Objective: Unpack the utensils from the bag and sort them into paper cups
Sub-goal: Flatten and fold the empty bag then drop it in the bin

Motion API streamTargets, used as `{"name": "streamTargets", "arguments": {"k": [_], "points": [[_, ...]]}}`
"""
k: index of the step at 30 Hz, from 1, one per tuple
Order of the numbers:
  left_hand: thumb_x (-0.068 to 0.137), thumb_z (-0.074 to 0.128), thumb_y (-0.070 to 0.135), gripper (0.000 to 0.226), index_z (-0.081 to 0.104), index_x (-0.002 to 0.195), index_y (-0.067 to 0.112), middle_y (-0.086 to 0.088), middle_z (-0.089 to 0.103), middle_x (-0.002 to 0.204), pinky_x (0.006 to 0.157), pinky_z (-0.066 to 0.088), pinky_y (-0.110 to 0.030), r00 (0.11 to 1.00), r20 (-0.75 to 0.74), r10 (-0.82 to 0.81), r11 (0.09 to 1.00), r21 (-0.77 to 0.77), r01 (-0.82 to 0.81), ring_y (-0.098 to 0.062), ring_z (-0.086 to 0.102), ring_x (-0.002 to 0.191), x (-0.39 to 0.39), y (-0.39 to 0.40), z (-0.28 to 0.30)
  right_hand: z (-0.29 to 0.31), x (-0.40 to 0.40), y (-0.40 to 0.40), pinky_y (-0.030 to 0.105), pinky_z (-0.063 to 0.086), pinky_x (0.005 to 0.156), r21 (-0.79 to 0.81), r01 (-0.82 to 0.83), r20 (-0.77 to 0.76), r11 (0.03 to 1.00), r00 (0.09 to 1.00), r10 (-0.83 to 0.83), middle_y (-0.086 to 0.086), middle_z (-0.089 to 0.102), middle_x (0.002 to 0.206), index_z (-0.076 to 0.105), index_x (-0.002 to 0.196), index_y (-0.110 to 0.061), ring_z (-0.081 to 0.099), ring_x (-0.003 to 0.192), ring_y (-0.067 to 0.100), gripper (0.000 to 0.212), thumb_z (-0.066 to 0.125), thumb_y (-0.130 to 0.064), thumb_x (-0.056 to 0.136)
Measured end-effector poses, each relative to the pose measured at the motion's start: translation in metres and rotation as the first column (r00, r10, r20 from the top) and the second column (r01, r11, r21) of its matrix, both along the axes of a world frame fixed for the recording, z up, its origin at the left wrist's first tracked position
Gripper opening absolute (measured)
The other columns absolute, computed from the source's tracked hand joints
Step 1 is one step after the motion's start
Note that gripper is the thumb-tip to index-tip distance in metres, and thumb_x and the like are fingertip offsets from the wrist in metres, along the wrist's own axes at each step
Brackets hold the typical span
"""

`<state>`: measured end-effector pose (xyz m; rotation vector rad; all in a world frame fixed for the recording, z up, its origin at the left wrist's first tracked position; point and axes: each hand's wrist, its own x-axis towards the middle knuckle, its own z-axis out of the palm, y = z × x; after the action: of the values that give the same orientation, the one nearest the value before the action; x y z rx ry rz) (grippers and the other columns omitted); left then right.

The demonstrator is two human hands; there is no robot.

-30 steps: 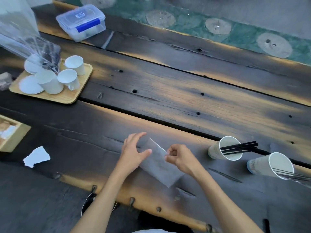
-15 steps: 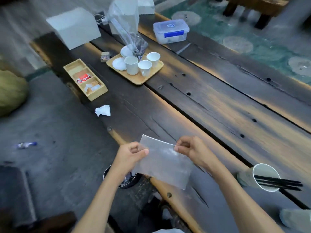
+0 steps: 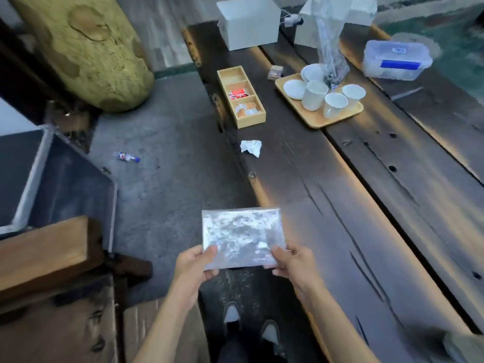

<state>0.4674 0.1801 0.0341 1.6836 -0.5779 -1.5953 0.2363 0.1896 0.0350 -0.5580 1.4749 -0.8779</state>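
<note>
A flat, clear plastic bag (image 3: 242,237) is held up in front of me, over the near left edge of the dark wooden table (image 3: 340,195). My left hand (image 3: 195,265) pinches its lower left corner and my right hand (image 3: 290,260) pinches its lower right corner. The bag looks flat, with no utensils visible in it. A pale cup rim (image 3: 463,347) shows blurred at the bottom right corner. No utensils are in view.
On the table stand a wooden tray (image 3: 314,119) with white cups and saucers, a compartment box (image 3: 242,96), a crumpled tissue (image 3: 251,148), a lidded plastic container (image 3: 395,60) and white boxes (image 3: 248,20). A wooden bench (image 3: 44,252) stands left; my shoes (image 3: 251,323) are below.
My view has swung left, and the paper cups with black chopsticks have left the frame. Both hands have lifted the bag off the table and now hold it by its near corners.
</note>
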Motion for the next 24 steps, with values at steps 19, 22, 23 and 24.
{"name": "streamTargets", "arguments": {"k": [19,22,23,24], "points": [[0.090,0.058,-0.013,0.013,0.059,0.079,-0.006,-0.022,0.064,0.070,0.041,0.054,-0.020,0.900,0.038,0.434,0.832,0.367,-0.416,-0.020,0.067,0.043,0.054,-0.037,-0.303,-0.283,0.088,-0.064,0.030,0.057,0.069,0.421,0.316,0.007,0.850,0.936,-0.351,0.022,0.070,0.086,0.063,0.091,0.005,0.068,0.072,0.027,0.011,0.058,0.014,0.087],[0.090,0.056,-0.015,0.014,0.059,0.079,-0.006,-0.022,0.065,0.076,0.042,0.055,-0.021,0.875,0.041,0.482,0.800,0.385,-0.459,-0.028,0.065,0.060,0.055,-0.050,-0.359,-0.338,0.093,-0.078,0.030,0.056,0.065,0.451,0.337,-0.005,0.827,0.927,-0.375,0.023,0.068,0.084,0.064,0.087,0.006,0.067,0.072,0.029,0.012,0.062,0.017,0.083],[0.089,0.056,-0.015,0.015,0.059,0.079,-0.006,-0.022,0.065,0.076,0.043,0.056,-0.021,0.874,0.042,0.484,0.798,0.389,-0.461,-0.028,0.064,0.062,0.056,-0.054,-0.376,-0.355,0.095,-0.082,0.030,0.057,0.063,0.458,0.343,-0.006,0.820,0.924,-0.383,0.023,0.067,0.084,0.064,0.086,0.007,0.066,0.071,0.028,0.013,0.061,0.019,0.082],[0.089,0.056,-0.015,0.015,0.060,0.078,-0.006,-0.022,0.066,0.075,0.044,0.056,-0.021,0.875,0.043,0.482,0.798,0.391,-0.459,-0.027,0.064,0.063,0.056,-0.059,-0.393,-0.373,0.095,-0.087,0.029,0.058,0.059,0.462,0.348,-0.011,0.816,0.922,-0.387,0.024,0.066,0.083,0.063,0.088,0.008,0.065,0.070,0.028,0.014,0.059,0.020,0.081]]}}
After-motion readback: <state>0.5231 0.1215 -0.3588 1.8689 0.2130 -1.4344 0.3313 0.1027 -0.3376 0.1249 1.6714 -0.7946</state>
